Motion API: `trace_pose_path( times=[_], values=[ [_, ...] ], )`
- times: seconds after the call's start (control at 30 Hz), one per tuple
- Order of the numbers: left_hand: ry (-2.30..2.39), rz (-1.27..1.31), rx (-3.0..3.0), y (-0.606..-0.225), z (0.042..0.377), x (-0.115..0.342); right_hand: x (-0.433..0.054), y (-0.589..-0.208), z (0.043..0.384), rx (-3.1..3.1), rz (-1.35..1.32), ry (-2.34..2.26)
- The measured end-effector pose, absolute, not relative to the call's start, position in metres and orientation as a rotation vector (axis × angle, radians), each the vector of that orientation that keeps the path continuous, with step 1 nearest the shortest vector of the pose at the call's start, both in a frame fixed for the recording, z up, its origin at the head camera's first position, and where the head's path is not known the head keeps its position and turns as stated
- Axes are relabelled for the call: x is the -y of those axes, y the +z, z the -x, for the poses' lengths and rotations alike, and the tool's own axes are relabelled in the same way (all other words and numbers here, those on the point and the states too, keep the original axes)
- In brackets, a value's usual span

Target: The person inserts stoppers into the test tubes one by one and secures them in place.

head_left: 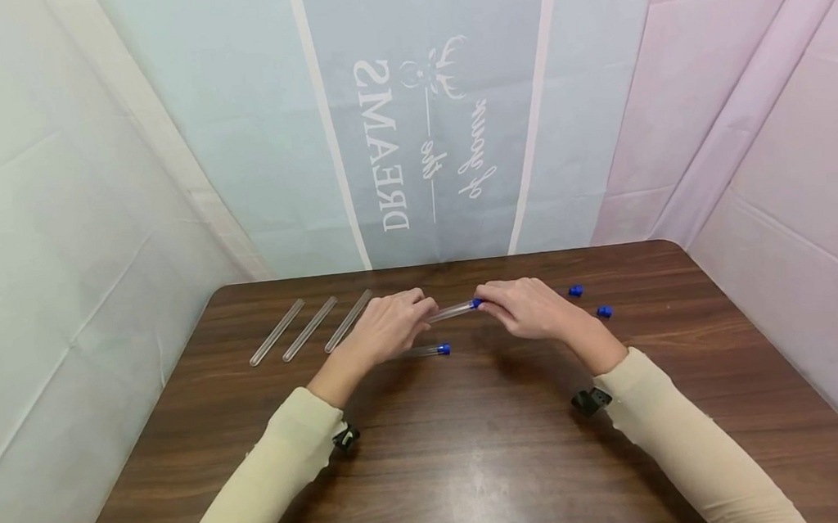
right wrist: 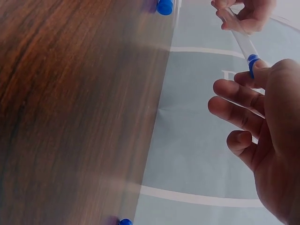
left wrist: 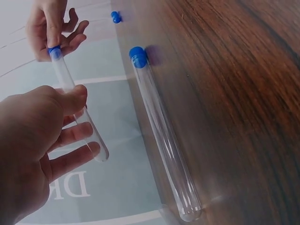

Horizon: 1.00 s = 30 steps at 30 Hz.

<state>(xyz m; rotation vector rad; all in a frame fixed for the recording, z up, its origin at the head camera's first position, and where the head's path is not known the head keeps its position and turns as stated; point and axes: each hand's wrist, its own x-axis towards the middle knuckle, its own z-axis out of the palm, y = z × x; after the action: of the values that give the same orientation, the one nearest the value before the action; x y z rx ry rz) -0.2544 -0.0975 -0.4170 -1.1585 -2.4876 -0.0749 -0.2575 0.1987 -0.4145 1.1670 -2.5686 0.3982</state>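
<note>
A clear test tube [head_left: 452, 312] is held up between both hands, tilted slightly with its blue stopper [head_left: 475, 303] end higher. My left hand [head_left: 394, 322] grips the tube's body, thumb on one side and fingers round the other, as the left wrist view shows. At the mouth, my right hand [head_left: 528, 306] pinches the blue stopper between thumb and index finger, its other fingers spread. The stopper sits in the tube's mouth. Under the left hand a second tube [left wrist: 164, 131] lies on the table with a blue stopper [left wrist: 138, 56] in its end, partly hidden in the head view.
Three uncapped tubes, a left one [head_left: 277, 332], a middle one [head_left: 309, 330] and a right one [head_left: 347, 322], lie slantwise on the wooden table [head_left: 450, 472]. Two loose blue stoppers, a farther one [head_left: 576, 290] and a nearer one [head_left: 604, 311], lie right. Fabric hangs behind the table.
</note>
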Motion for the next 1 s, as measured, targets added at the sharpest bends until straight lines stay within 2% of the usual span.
trace_pose_path(
  times=[1.0],
  values=[
    [-0.042, 1.137, 2.418, -0.4080, 0.2553, 0.0991, -0.1974, -0.4177, 0.2584, 2.605, -1.247, 0.446]
  ],
)
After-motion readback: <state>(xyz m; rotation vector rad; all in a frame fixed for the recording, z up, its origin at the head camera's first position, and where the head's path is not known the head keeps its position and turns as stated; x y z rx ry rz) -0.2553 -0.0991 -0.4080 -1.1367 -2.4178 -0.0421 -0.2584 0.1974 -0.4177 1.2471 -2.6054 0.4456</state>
